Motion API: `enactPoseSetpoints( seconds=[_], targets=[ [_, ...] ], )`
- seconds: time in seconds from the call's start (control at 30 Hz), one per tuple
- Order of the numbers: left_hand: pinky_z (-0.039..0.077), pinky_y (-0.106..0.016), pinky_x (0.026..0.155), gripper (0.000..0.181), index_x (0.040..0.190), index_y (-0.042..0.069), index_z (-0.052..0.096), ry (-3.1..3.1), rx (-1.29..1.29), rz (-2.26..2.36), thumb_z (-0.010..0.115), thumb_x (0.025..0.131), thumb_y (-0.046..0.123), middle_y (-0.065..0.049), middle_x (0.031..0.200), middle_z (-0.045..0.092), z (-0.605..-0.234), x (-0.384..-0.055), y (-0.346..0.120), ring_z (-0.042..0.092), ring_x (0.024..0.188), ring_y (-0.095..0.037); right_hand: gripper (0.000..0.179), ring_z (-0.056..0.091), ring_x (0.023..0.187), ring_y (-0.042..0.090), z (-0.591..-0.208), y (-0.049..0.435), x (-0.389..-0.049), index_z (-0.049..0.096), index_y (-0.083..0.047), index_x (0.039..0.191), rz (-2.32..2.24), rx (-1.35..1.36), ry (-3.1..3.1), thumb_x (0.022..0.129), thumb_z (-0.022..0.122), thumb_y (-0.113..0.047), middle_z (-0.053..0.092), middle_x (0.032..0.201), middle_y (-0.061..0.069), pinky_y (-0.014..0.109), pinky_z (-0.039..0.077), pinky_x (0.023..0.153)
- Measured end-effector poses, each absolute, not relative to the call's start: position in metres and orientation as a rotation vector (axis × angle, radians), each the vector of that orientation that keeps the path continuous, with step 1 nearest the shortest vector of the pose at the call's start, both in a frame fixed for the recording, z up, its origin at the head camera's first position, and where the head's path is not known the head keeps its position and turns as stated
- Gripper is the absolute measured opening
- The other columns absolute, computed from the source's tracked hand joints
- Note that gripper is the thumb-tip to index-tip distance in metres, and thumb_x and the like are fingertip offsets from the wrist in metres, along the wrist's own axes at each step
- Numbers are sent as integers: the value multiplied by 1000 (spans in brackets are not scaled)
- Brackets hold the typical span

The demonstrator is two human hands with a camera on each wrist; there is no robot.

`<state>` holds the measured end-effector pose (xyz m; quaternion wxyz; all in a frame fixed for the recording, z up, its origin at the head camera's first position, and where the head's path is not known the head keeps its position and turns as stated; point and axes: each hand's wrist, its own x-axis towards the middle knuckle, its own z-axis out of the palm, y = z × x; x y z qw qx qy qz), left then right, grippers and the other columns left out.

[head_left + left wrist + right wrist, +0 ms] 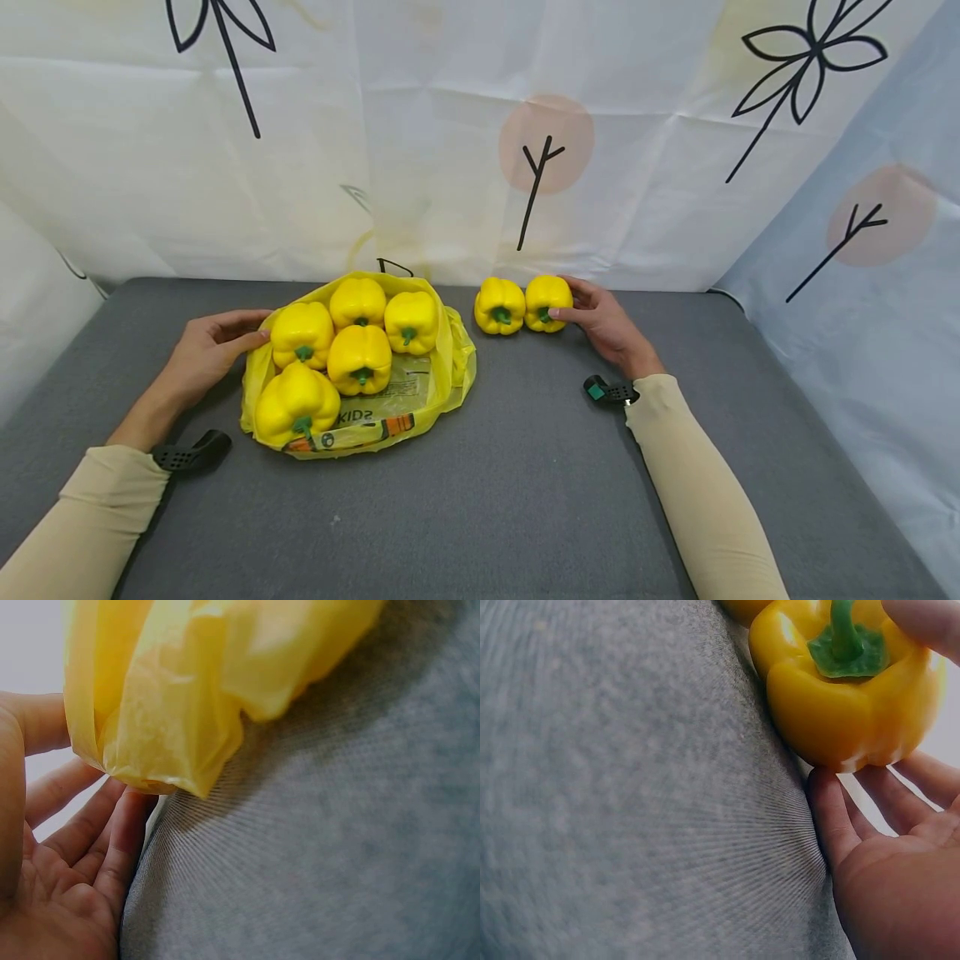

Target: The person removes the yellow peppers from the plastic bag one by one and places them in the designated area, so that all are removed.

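A yellow plastic bag [459,354] lies spread on the table with its mouth facing up, and several yellow bell peppers [360,358] sit inside it. At the bag's left edge, my left hand [206,354] holds the plastic, thumb on the rim and fingers behind it; the left wrist view shows the bag's folds [172,697] against these fingers. To the right of the bag, my right hand [600,321] grips a yellow bell pepper [840,712] between thumb and fingers, its green stem facing me. Another yellow bell pepper [498,307] stands close beside it on the left.
The dark grey table [480,517] stretches from the bag toward the front edge of the view. Behind it hangs a white sheet [435,167] with plant drawings, and a similar sheet [885,333] runs along the right side.
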<state>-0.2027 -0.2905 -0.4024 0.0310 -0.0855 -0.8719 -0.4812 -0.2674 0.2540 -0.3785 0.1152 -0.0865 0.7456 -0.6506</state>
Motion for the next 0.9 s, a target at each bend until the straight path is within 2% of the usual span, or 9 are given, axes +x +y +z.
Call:
enactPoseSetpoints(
  seconds=[0.33, 0.9],
  targets=[
    [46, -7, 81, 49, 143, -8, 52, -2665, -289, -1523, 60, 105, 22, 32, 110, 57, -402, -203, -292, 55, 101, 11, 77, 26, 149, 30, -379, 253, -268, 19, -7, 163, -1874, -320, 2179, 99, 63, -4, 27, 163, 16, 45, 18, 123],
    [46, -8, 82, 50, 142, -6, 53, -2659, -299, -1539, 61, 104, 25, 29, 112, 58, -401, -201, -292, 56, 103, 9, 78, 27, 149, 27, -381, 252, -266, 19, -10, 163, -1897, -318, 2172, 99, 64, -6, 28, 163, 12, 44, 19, 122]
  ],
)
